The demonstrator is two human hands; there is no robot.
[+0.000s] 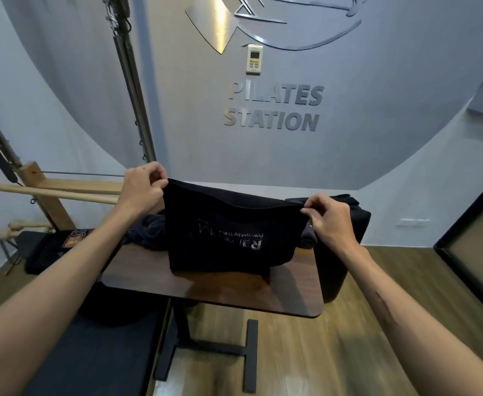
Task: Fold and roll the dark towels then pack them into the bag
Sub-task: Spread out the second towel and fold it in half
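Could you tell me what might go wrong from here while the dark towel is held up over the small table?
1. The left hand and right hand only pinch the towel at its top corners, so one corner could slip and spoil the fold.
2. The towel's lower edge hangs near the front edge of the table, so it might slide off when laid down.
3. A loose dark cloth lies behind it and could get caught up.

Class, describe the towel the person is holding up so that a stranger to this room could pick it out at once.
Find the wooden table below the wall lettering. Above it, the left hand and right hand each pinch a top corner of a black towel, whose lower edge touches the tabletop. Unlike the crumpled dark cloth behind it, it hangs flat and shows pale printed lettering.
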